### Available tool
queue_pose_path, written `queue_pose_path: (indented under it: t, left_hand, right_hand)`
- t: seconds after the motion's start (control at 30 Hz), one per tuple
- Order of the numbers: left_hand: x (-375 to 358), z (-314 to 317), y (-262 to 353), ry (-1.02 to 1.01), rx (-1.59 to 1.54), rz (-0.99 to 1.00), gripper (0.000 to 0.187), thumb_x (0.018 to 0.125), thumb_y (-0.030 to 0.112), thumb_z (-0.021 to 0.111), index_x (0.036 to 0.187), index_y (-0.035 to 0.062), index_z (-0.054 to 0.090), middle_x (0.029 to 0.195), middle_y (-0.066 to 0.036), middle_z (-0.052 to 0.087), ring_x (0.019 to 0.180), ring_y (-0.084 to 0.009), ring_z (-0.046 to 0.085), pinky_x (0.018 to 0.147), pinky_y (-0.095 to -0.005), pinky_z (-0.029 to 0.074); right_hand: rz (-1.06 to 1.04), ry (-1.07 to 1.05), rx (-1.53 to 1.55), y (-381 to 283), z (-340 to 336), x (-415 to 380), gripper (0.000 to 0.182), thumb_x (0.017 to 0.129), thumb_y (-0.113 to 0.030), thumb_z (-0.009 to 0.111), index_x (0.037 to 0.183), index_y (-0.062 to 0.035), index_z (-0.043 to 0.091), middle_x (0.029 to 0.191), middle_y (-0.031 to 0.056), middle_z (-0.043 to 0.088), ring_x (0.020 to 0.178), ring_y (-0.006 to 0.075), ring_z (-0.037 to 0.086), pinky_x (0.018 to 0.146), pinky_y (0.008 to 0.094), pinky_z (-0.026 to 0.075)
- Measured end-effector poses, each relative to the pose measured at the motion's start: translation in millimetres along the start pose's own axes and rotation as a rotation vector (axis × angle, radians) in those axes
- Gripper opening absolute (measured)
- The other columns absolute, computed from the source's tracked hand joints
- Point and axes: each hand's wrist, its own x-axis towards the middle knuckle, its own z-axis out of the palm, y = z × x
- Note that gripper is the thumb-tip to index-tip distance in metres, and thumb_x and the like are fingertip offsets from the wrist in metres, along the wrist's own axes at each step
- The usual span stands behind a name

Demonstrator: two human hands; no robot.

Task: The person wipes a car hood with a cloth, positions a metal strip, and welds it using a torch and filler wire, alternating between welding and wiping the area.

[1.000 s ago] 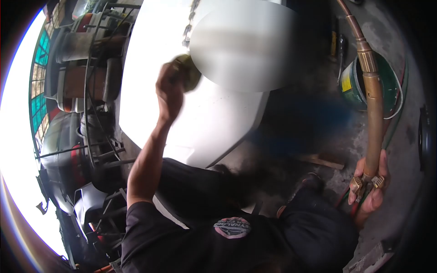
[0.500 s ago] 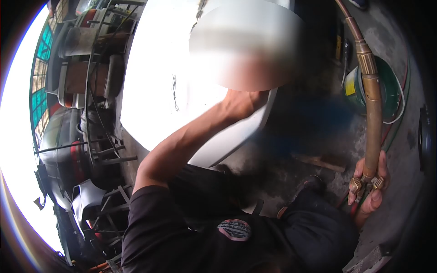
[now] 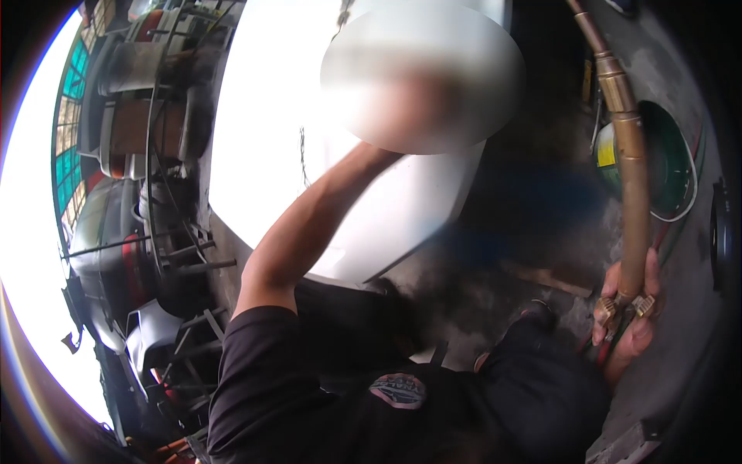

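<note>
My right hand (image 3: 638,325) is wrapped around the lower end of a brass gas torch (image 3: 634,185), close to its valve knobs (image 3: 643,305). The torch stretches upward along the right side of the view, and its tip lies out of frame. Red and green hoses run near my grip. My left arm reaches over a large white panel (image 3: 263,155), brightly lit and marked with dark scratchy lines. A blurred patch covers my left hand (image 3: 417,100), so its fingers and anything in them are hidden.
A green bucket (image 3: 668,155) with a white handle stands behind the torch on the concrete floor. A flat brown piece, perhaps wood (image 3: 553,278), lies near my foot. Along the left, a metal rack (image 3: 154,155) holds car parts. A dark wheel-like edge shows at far right.
My left hand and forearm have moved up and to the left over the white panel. The torch appears slightly farther right, still in my right hand.
</note>
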Motion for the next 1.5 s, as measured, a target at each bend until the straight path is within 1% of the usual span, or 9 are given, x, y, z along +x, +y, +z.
queue_pose_path:
  t: [0.03, 0.17, 0.3, 0.43, 0.53, 0.6, 0.7, 1.03, 1.5]
  left_hand:
    - [10.7, 6.4, 8.2, -0.014, 0.033, 0.12, 0.045, 0.08, -0.005, 0.057, 0.117, 0.0144, 0.074, 0.12, -0.011, 0.068, 0.12, -0.0322, 0.055, 0.102, -0.0442, 0.046]
    - [8.4, -41.3, -85.8, -0.134, 0.104, -0.754, 0.027, 0.086, 0.002, 0.066, 0.108, 0.0124, 0.079, 0.105, -0.008, 0.076, 0.102, -0.032, 0.066, 0.097, -0.0436, 0.051]
    - [1.6, 22.5, -3.3, -0.008, 0.295, -0.069, 0.036, 0.085, 0.004, 0.061, 0.117, 0.0129, 0.075, 0.123, -0.014, 0.064, 0.121, -0.0381, 0.056, 0.108, -0.0496, 0.045]
    - [-9.2, 41.1, -42.2, 0.025, 0.192, 0.082, 0.044, 0.082, 0.005, 0.058, 0.123, 0.0138, 0.071, 0.126, -0.02, 0.062, 0.127, -0.0345, 0.052, 0.108, -0.0478, 0.044]
    - [4.9, -56.0, -114.7, -0.15, 0.264, -0.545, 0.011, 0.084, 0.007, 0.067, 0.082, -0.0006, 0.074, 0.065, -0.014, 0.07, 0.055, -0.0232, 0.066, 0.054, -0.0427, 0.053]
    - [-28.1, -91.0, -201.2, 0.061, 0.391, -0.49, 0.022, 0.085, 0.003, 0.059, 0.095, 0.0024, 0.078, 0.069, -0.013, 0.072, 0.058, -0.0244, 0.067, 0.058, -0.0425, 0.055]
    - [-27.5, -153.9, -124.0, 0.248, 0.119, -0.631, 0.043, 0.085, -0.004, 0.05, 0.123, 0.0006, 0.07, 0.117, -0.02, 0.067, 0.104, -0.0296, 0.067, 0.097, -0.0408, 0.053]
    - [-66.2, -151.0, 84.0, -0.198, -0.358, -0.413, 0.029, 0.094, -0.009, 0.053, 0.118, -0.0011, 0.069, 0.117, -0.018, 0.064, 0.107, -0.0318, 0.067, 0.091, -0.0376, 0.055]
    - [-14.2, -107.4, -43.6, 0.052, -0.009, -0.571, 0.029, 0.094, 0.008, 0.061, 0.12, 0.0013, 0.071, 0.116, -0.018, 0.068, 0.104, -0.0279, 0.07, 0.094, -0.0385, 0.055]
  right_hand:
    - [-0.015, 0.014, -0.006, -0.7, -6.5, -1.8, 0.086, 0.095, -0.03, 0.069, 0.162, -0.0078, 0.02, 0.107, 0.0277, 0.051, 0.068, 0.0245, 0.068, 0.05, 0.0264, 0.061]
    - [-0.004, -0.077, 0.027, 5.1, -24.4, -16.1, 0.085, 0.094, -0.023, 0.069, 0.162, -0.0082, 0.021, 0.108, 0.0296, 0.051, 0.069, 0.0268, 0.068, 0.056, 0.0292, 0.063]
    - [-0.018, -0.06, 0.155, 11.3, -14.7, -3.0, 0.086, 0.091, -0.016, 0.073, 0.161, -0.0076, 0.024, 0.106, 0.0311, 0.053, 0.067, 0.0276, 0.067, 0.06, 0.0323, 0.064]
    - [0.025, -0.039, 0.098, -1.3, -3.2, 2.3, 0.086, 0.09, -0.015, 0.075, 0.16, -0.0076, 0.027, 0.106, 0.0319, 0.053, 0.066, 0.0275, 0.067, 0.059, 0.0321, 0.064]
    - [0.021, -0.085, 0.063, 0.5, -15.5, -6.9, 0.085, 0.09, -0.018, 0.076, 0.16, -0.0082, 0.028, 0.107, 0.0323, 0.053, 0.066, 0.028, 0.068, 0.058, 0.0311, 0.063]
    - [-0.034, -0.108, 0.066, 6.7, -22.6, -12.6, 0.086, 0.091, -0.017, 0.075, 0.161, -0.0065, 0.026, 0.107, 0.0323, 0.054, 0.067, 0.0278, 0.068, 0.057, 0.0304, 0.063]
    - [-0.038, -0.016, 0.145, 13.2, -21.4, -16.0, 0.087, 0.091, -0.019, 0.075, 0.16, -0.0039, 0.025, 0.106, 0.0316, 0.054, 0.065, 0.027, 0.068, 0.054, 0.0294, 0.062]
    - [-0.047, -0.012, 0.113, 14.7, -8.6, -4.4, 0.087, 0.091, -0.021, 0.073, 0.159, -0.0011, 0.025, 0.103, 0.031, 0.055, 0.062, 0.0252, 0.067, 0.052, 0.0278, 0.061]
    - [-0.018, 0.014, 0.062, 13.6, -7.4, -7.0, 0.084, 0.091, -0.024, 0.073, 0.159, -0.0031, 0.027, 0.103, 0.0296, 0.055, 0.061, 0.0233, 0.066, 0.053, 0.0277, 0.061]
